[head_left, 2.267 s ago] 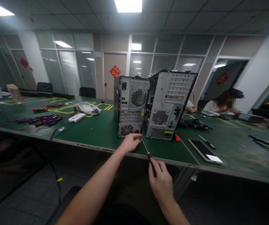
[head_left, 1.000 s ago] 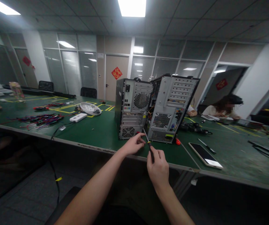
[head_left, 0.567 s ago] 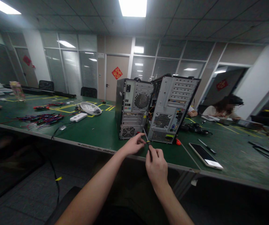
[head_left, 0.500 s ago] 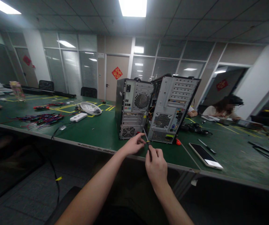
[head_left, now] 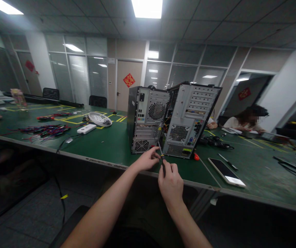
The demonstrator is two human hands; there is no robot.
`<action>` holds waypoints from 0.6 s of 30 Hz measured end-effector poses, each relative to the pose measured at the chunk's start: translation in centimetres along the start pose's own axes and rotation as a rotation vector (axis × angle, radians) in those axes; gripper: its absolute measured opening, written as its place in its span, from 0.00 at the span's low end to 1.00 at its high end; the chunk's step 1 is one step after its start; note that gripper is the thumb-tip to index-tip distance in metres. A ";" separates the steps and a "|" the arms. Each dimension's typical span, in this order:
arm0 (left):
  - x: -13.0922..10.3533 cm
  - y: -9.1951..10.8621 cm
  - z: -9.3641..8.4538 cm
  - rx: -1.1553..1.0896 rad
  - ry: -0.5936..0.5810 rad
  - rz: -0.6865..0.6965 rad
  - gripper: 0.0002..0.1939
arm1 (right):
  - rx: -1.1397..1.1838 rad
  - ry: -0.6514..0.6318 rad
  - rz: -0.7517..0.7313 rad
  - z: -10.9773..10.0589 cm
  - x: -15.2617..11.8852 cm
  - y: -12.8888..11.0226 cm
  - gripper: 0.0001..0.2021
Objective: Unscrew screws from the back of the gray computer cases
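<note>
The centre sign [head_left: 129, 80], a red diamond on the pale door [head_left: 122, 69], bears gold Chinese characters, too blurred to read. The right-hand sign [head_left: 244, 93], likewise red, shows one large character resembling 福. The left-hand sign [head_left: 29, 65] is illegible, as are the yellow label [head_left: 159, 127] on the narrower computer tower [head_left: 147, 128] and the yellow-green label [head_left: 187, 151] on the wider computer tower [head_left: 182, 119].

Ceiling lights [head_left: 148, 7] shine white, but under the table [head_left: 112, 146] it is dark. Left and right sides look stretched.
</note>
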State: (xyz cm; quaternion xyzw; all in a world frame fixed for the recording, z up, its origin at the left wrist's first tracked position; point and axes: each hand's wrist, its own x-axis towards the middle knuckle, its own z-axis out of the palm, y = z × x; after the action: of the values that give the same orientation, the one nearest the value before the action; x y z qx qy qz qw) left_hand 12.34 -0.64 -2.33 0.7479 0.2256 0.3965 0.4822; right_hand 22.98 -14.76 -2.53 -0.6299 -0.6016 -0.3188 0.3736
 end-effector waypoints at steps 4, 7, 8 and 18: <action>0.0 -0.1 0.0 -0.008 0.004 0.003 0.35 | 0.006 -0.007 -0.005 0.1 0.0 0.1 0.14; 0.0 -0.2 -0.1 -0.007 -0.002 0.003 0.34 | 0.001 -0.007 -0.008 0.1 0.1 0.1 0.14; 0.0 -0.2 -0.1 -0.008 -0.004 0.002 0.35 | -0.002 -0.006 -0.010 0.1 0.1 0.1 0.14; -0.1 0.1 0.0 -0.029 -0.008 -0.002 0.35 | -0.035 -0.003 -0.029 0.0 0.3 0.2 0.14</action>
State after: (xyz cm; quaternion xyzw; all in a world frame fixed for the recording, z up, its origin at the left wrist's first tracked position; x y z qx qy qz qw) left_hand 12.28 -0.72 -2.27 0.7422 0.2186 0.3965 0.4941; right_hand 23.16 -14.57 -2.26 -0.6280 -0.6057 -0.3337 0.3569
